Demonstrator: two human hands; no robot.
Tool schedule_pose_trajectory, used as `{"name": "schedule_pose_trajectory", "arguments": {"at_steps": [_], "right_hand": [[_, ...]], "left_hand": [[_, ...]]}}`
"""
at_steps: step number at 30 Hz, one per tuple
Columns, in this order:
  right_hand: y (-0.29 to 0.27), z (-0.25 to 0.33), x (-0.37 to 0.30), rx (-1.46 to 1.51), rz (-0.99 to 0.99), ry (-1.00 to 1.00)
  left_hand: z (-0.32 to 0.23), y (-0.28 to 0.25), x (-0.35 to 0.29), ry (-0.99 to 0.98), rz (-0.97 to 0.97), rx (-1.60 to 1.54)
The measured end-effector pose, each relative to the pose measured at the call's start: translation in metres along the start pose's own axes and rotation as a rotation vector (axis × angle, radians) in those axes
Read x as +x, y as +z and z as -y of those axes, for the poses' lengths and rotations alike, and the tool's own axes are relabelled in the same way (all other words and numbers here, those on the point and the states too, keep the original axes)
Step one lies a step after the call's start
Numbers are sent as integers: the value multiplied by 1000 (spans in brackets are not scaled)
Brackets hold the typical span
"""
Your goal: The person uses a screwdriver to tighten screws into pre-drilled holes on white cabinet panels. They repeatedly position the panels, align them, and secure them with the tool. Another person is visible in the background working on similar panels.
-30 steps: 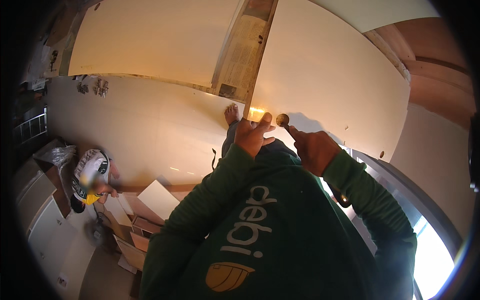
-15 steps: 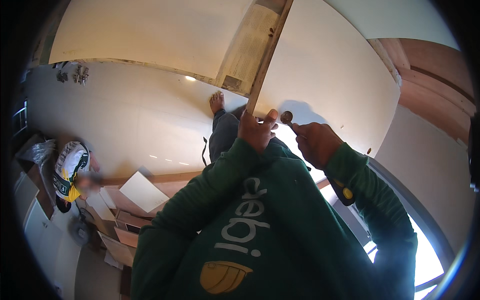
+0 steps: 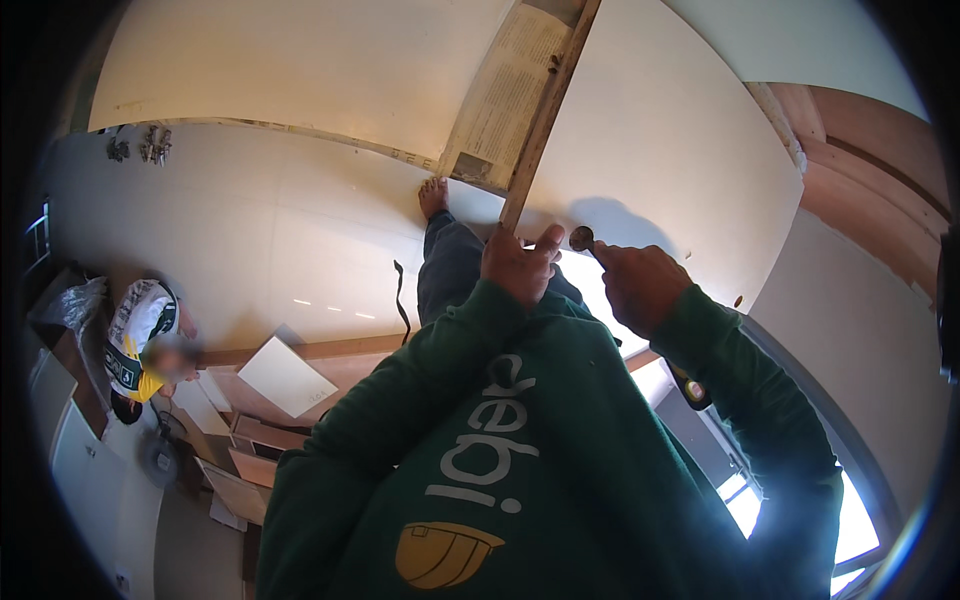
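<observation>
My right hand [image 3: 640, 285] is closed round the handle of a hammer, whose round dark head [image 3: 581, 238] points toward my left hand. My left hand [image 3: 520, 268] grips the lower end of a narrow wooden strip [image 3: 545, 130], its thumb raised beside the hammer head. A small gap separates the head from the thumb. The strip runs along the edge of a large pale panel [image 3: 660, 120], on which the hammer casts a shadow. Whether my left fingers also pinch a small item is hidden. A black and yellow piece [image 3: 692, 388] shows beside my right forearm.
A printed paper strip [image 3: 505, 100] lies between the wooden strip and another pale panel [image 3: 300, 60]. Metal hardware pieces [image 3: 156, 146] lie on the floor at far left. Another person [image 3: 145, 335] crouches at left near cut boards [image 3: 285, 378]. My bare foot [image 3: 433, 197] stands by the panels.
The hammer and both my hands have shifted slightly right in the picture, the panels with them. The hammer head sits slightly lower and farther from the left thumb's tip.
</observation>
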State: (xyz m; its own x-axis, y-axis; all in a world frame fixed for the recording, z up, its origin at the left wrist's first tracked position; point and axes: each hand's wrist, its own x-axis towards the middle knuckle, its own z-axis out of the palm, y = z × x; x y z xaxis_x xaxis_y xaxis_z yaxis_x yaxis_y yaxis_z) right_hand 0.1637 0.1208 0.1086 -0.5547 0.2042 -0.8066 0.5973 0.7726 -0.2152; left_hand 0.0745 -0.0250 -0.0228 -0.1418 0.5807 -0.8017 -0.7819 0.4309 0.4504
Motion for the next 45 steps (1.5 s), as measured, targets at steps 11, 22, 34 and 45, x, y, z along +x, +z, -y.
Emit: {"name": "schedule_pose_trajectory", "arguments": {"at_steps": [11, 22, 34, 45], "right_hand": [[-14, -9, 8, -62, 119, -103], [-66, -33, 31, -959, -6, -455], [-33, -12, 9, -1031, -81, -450], [-28, -30, -4, -1209, -387, -559]], "left_hand": [[12, 8, 4, 237, -122, 80], [52, 32, 15, 552, -462, 49], [62, 50, 28, 568, -619, -32], [67, 53, 37, 740, -794, 80]]}}
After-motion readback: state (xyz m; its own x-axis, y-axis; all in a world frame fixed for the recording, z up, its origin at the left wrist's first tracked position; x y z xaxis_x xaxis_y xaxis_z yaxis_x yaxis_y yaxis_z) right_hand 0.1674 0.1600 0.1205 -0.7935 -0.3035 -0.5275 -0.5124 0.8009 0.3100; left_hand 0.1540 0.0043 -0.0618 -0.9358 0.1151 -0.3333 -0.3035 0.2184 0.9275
